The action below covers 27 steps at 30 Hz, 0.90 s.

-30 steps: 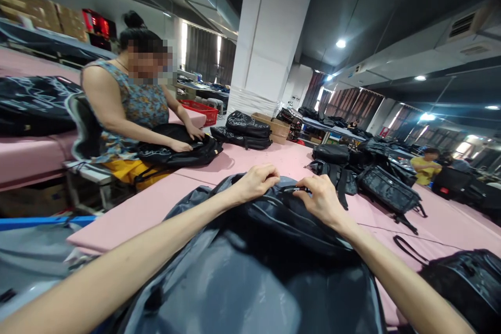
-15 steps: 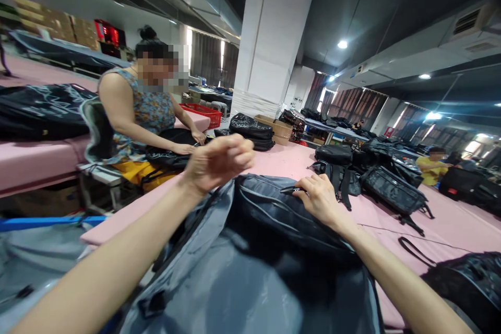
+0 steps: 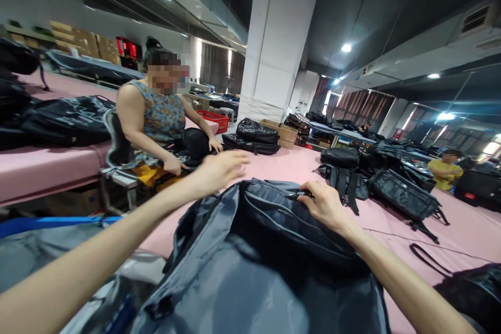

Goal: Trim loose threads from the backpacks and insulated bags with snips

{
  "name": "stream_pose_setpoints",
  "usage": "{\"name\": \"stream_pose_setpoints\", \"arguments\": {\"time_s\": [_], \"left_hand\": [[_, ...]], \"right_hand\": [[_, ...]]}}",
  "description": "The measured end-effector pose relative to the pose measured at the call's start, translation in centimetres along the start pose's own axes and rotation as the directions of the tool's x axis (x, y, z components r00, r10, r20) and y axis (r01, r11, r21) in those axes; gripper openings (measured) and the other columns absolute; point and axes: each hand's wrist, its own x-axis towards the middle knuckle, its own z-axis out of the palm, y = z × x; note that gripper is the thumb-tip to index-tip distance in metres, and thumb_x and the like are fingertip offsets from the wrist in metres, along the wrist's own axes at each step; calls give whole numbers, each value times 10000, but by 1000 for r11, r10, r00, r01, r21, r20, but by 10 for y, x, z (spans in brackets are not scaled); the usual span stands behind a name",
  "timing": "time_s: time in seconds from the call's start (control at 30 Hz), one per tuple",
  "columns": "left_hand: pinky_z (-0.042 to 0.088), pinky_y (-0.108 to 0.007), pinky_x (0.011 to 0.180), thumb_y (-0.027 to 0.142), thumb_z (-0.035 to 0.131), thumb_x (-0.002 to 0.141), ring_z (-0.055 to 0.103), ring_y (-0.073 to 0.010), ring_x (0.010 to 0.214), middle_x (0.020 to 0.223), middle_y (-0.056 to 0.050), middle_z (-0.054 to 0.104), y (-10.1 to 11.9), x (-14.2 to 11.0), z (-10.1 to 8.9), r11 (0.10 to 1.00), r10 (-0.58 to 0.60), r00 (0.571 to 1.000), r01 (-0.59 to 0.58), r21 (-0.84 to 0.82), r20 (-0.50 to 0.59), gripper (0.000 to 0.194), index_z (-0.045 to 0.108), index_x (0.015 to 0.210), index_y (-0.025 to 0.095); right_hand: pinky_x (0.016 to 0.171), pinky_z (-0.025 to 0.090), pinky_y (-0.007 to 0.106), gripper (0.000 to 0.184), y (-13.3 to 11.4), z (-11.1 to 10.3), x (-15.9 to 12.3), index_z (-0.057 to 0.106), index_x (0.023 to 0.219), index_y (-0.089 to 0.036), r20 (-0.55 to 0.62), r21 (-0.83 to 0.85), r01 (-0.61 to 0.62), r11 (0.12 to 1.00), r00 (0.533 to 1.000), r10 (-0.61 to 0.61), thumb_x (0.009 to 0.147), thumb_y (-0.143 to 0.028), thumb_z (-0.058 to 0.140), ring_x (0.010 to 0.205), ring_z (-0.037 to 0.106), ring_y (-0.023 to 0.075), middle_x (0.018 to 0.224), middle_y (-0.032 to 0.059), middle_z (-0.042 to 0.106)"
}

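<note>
Below the empty, unclenched left hand and the right hand, pinching a dark object, lies a gray bag.

No words, numbers or brands can be read. Beyond the left hand's fingers, white print is seen on stacked black bags, but it cannot be made out. Farther to the left of those fingers, white line marks, equally illegible, are borne by a black bag. Well to the right of the right hand's fingers, a small red label is carried by a dark bag; its lettering cannot be read.
</note>
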Motion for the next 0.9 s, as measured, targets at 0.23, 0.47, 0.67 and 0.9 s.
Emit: {"name": "stream_pose_setpoints", "arguments": {"time_s": [0.23, 0.47, 0.67, 0.9], "left_hand": [[423, -247, 636, 163, 541, 781, 564, -157, 735, 835, -36, 617, 52, 27, 59, 972, 211, 976, -216, 97, 57, 98, 607, 852, 176], [392, -230, 695, 209, 456, 867, 538, -131, 775, 850, -38, 617, 34, 13, 55, 851, 523, 852, -523, 44, -1, 131, 584, 878, 183], [375, -267, 673, 141, 380, 895, 545, -129, 722, 813, -31, 661, 40, 2, 51, 664, 734, 679, -716, 218, -4, 214, 588, 868, 187], [391, -245, 650, 164, 456, 869, 533, -126, 703, 781, -27, 635, 58, 1, 48, 729, 665, 746, -656, 196, 20, 144, 595, 833, 177]], "right_hand": [[682, 427, 262, 335, 2, -25, -26, 558, 1026, -205, 60, 64, -47, 997, 997, 43, 739, -349, 655, 808, 611, 178, 945, 34, 643], [489, 300, 235, 303, -1, -32, -86, 550, 1081, -214, 148, -240, 187, 953, 977, -155, 802, -103, 505, 584, 525, 115, 810, 19, 584], [513, 296, 271, 249, -7, -20, -92, 560, 1056, -149, 19, -433, 433, 790, 881, -473, 862, -95, 413, 555, 453, 119, 714, 24, 539], [501, 265, 292, 163, 1, -15, -94, 586, 904, -142, -73, -472, 421, 775, 857, -510, 869, -111, 430, 530, 414, 111, 658, 7, 502]]}}
